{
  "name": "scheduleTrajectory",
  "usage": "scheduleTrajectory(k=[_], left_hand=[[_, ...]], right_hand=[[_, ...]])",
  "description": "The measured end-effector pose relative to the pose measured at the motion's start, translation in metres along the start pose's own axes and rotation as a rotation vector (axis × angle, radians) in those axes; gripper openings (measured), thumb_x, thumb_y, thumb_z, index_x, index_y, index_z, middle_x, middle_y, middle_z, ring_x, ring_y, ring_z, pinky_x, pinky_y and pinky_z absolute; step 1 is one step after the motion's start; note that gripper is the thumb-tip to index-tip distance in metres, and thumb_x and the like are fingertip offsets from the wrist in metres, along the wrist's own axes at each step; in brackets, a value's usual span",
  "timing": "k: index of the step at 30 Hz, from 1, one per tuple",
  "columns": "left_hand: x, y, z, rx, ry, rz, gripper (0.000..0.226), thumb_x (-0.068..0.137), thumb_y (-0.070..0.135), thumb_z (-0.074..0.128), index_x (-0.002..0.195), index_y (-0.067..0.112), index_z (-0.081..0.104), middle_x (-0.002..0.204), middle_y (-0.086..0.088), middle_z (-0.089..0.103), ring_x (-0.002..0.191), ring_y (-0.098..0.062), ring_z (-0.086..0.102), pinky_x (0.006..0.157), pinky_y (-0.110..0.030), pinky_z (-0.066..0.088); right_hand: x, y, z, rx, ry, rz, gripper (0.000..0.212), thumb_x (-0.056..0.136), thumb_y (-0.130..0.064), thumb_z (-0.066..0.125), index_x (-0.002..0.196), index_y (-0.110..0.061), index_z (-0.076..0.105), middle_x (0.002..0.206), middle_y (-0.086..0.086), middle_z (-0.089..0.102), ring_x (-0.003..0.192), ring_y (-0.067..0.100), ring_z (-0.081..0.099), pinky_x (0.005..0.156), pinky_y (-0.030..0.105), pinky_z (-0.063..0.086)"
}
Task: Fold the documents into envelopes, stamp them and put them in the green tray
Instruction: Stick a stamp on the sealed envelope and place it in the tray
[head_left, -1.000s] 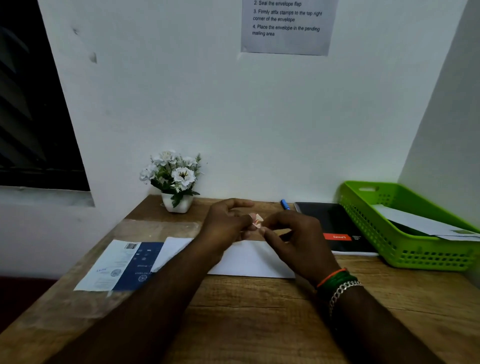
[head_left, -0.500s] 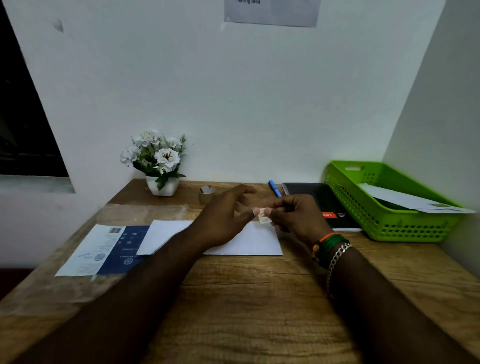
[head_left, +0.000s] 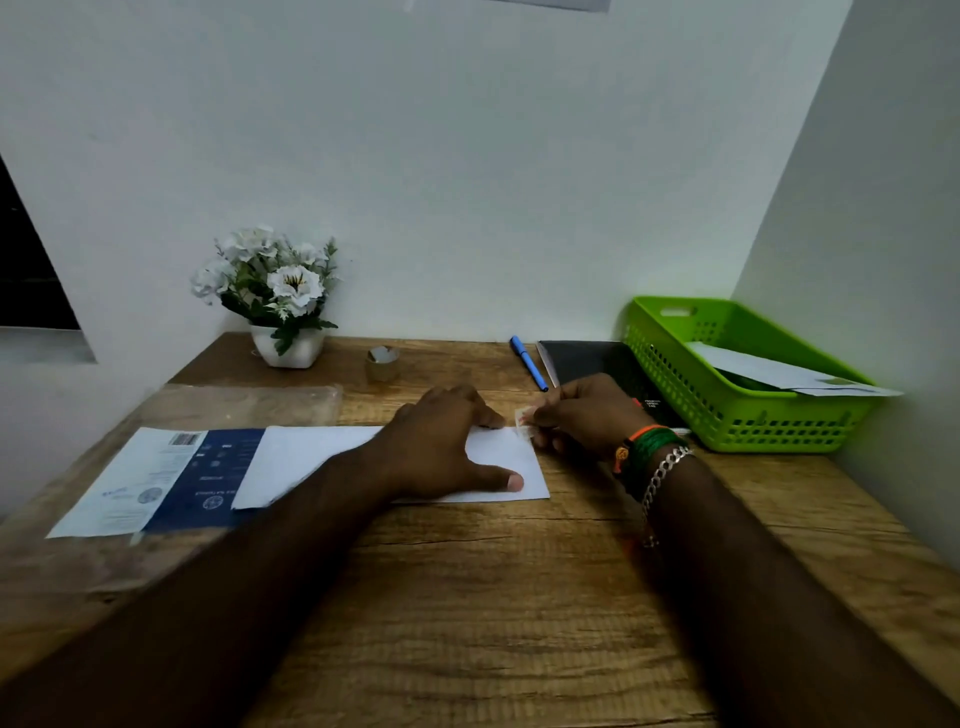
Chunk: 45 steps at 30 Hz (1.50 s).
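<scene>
Two papers lie side by side at the left of the brown wooden desk (head_left: 467, 597): a printed white-and-navy document sheet (head_left: 156, 478), flat and untouched, probably waiting its turn, and overlapping its right edge the plain white paper envelope (head_left: 504, 467) now being worked on. Behind them a crinkled clear plastic sleeve (head_left: 249, 405) rests on the wood, with a small white pot of white artificial flowers (head_left: 283, 301) and a squat roll of brown tape (head_left: 383, 361) pushed back toward the wall, out of the working space. The left hand (head_left: 441, 452) lies spread on the envelope, fingers straight and thumb stretched toward its near edge, evidently pinning it so it cannot slide. Just beside it, at the envelope's far right corner, the right hand (head_left: 587, 415) pinches a small pale stamp with reddish print (head_left: 523, 417) between thumb and fingertips, held at the corner where it seems meant to be stuck. Beyond lie a blue pen (head_left: 529, 362) and a black-covered notebook (head_left: 597, 364). Far right, against the side wall, sits the bright green perforated plastic tray (head_left: 727, 421), within easy reach, already holding at least one white envelope that juts over its rim.
</scene>
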<state>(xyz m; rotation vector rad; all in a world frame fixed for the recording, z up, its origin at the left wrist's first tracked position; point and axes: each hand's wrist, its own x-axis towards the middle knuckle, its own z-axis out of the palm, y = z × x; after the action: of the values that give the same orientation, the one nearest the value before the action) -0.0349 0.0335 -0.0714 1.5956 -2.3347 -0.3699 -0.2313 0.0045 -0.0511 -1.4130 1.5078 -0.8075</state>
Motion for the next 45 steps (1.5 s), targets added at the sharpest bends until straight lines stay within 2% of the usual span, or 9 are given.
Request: scheduleTrajectory(k=[4, 8, 13, 20, 29, 37, 41, 45], left_hand=[[0.000, 0.002, -0.001, 0.012, -0.002, -0.002, 0.076, 0.074, 0.069, 0.074, 0.139, 0.033, 0.056, 0.133, 0.011, 0.049, 0.127, -0.013, 0.044, 0.107, -0.045, 0.041], [0.000, 0.002, 0.000, 0.004, -0.001, -0.005, 0.076, 0.074, 0.069, 0.074, 0.139, 0.033, 0.056, 0.134, 0.010, 0.049, 0.128, -0.012, 0.043, 0.107, -0.045, 0.040], [0.001, 0.002, 0.000, -0.002, -0.010, -0.015, 0.077, 0.074, 0.068, 0.075, 0.139, 0.031, 0.056, 0.135, 0.010, 0.049, 0.127, -0.012, 0.043, 0.108, -0.044, 0.041], [0.001, 0.002, 0.001, 0.000, -0.024, -0.023, 0.078, 0.075, 0.069, 0.074, 0.140, 0.030, 0.056, 0.137, 0.009, 0.047, 0.130, -0.013, 0.041, 0.110, -0.048, 0.039], [0.002, 0.001, 0.003, -0.020, -0.024, -0.035, 0.078, 0.073, 0.069, 0.076, 0.139, 0.031, 0.056, 0.135, 0.009, 0.047, 0.130, -0.014, 0.041, 0.109, -0.051, 0.039], [0.001, 0.002, 0.003, -0.063, -0.032, -0.049, 0.079, 0.073, 0.064, 0.079, 0.140, 0.029, 0.056, 0.135, 0.008, 0.046, 0.130, -0.014, 0.041, 0.109, -0.049, 0.040], [0.000, 0.003, 0.002, -0.088, -0.023, -0.052, 0.079, 0.073, 0.061, 0.080, 0.140, 0.028, 0.056, 0.135, 0.006, 0.047, 0.128, -0.015, 0.042, 0.108, -0.047, 0.043], [0.000, 0.002, 0.003, -0.074, -0.036, -0.043, 0.076, 0.075, 0.062, 0.079, 0.141, 0.034, 0.053, 0.138, 0.005, 0.044, 0.131, -0.018, 0.039, 0.109, -0.050, 0.042]], right_hand=[[0.001, -0.001, 0.007, -0.018, 0.037, -0.031, 0.018, 0.089, -0.006, 0.073, 0.101, 0.008, 0.071, 0.065, 0.014, 0.067, 0.044, 0.013, 0.055, 0.042, 0.020, 0.047], [0.005, 0.001, 0.007, -0.014, 0.088, -0.062, 0.016, 0.088, -0.007, 0.075, 0.095, 0.008, 0.073, 0.069, 0.018, 0.067, 0.044, 0.015, 0.055, 0.043, 0.021, 0.048], [0.008, 0.006, 0.010, -0.076, 0.076, -0.029, 0.013, 0.084, -0.003, 0.076, 0.088, 0.009, 0.074, 0.062, 0.014, 0.066, 0.043, 0.013, 0.055, 0.045, 0.023, 0.047], [0.013, 0.008, 0.015, -0.156, 0.107, -0.044, 0.002, 0.080, -0.001, 0.079, 0.080, 0.001, 0.078, 0.060, 0.008, 0.069, 0.043, 0.008, 0.058, 0.046, 0.020, 0.046], [0.013, 0.007, 0.018, -0.207, 0.115, -0.054, 0.005, 0.076, -0.006, 0.084, 0.077, -0.004, 0.080, 0.060, 0.005, 0.069, 0.051, 0.012, 0.061, 0.057, 0.026, 0.049], [0.017, 0.008, 0.022, -0.259, 0.172, -0.093, 0.011, 0.067, -0.010, 0.090, 0.073, -0.008, 0.081, 0.071, 0.009, 0.076, 0.069, 0.017, 0.070, 0.080, 0.036, 0.062], [0.016, 0.007, 0.024, -0.305, 0.207, -0.100, 0.010, 0.067, -0.014, 0.090, 0.071, -0.010, 0.081, 0.070, 0.005, 0.077, 0.073, 0.017, 0.074, 0.082, 0.038, 0.063], [0.014, 0.007, 0.025, -0.319, 0.217, -0.105, 0.009, 0.067, -0.014, 0.089, 0.070, -0.011, 0.081, 0.070, 0.005, 0.076, 0.073, 0.017, 0.074, 0.082, 0.039, 0.063]])
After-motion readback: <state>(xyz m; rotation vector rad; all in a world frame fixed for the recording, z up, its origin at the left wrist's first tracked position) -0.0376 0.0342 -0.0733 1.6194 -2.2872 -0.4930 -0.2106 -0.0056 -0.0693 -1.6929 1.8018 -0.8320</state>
